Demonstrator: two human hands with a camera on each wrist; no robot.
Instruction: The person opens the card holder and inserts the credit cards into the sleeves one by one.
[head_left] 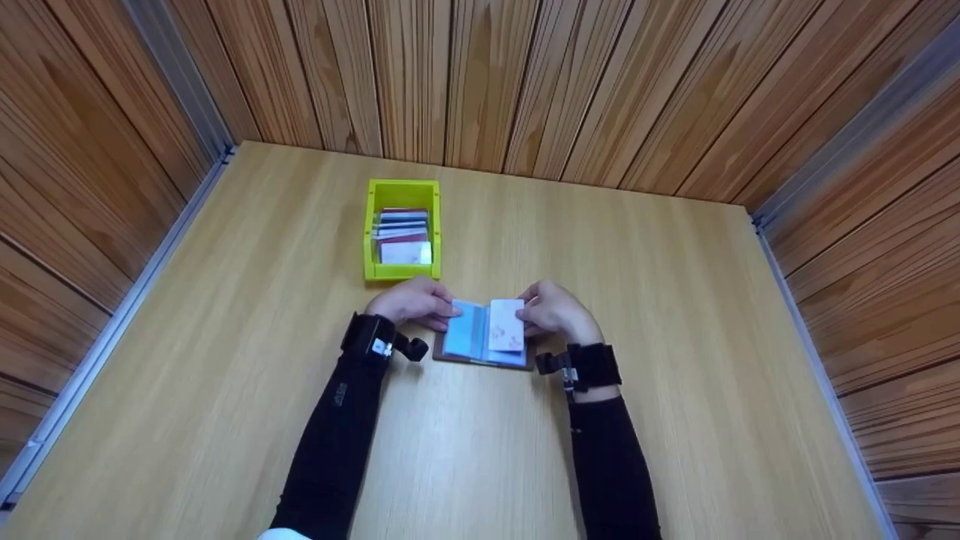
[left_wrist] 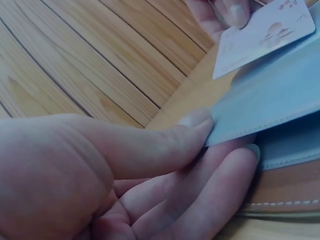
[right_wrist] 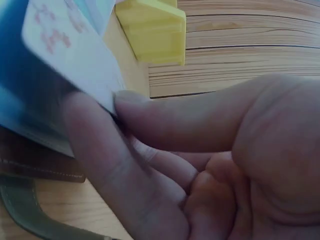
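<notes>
An open card holder with blue sleeves (head_left: 463,330) and a brown cover (right_wrist: 40,165) lies on the table. My left hand (head_left: 414,301) pinches the edge of a blue sleeve (left_wrist: 270,105) between thumb and fingers. My right hand (head_left: 559,309) pinches a white card with a pink floral print (head_left: 506,325) by its outer edge, over the right side of the holder. In the left wrist view the card (left_wrist: 265,37) is above the sleeves; whether its lower edge is inside one, I cannot tell.
A yellow-green bin (head_left: 372,274) holding several cards and booklets (head_left: 405,253) stands beyond my left hand. Wooden panel walls (head_left: 487,82) border the table (head_left: 675,300) at the back and sides. A green strap (right_wrist: 22,207) lies by the holder.
</notes>
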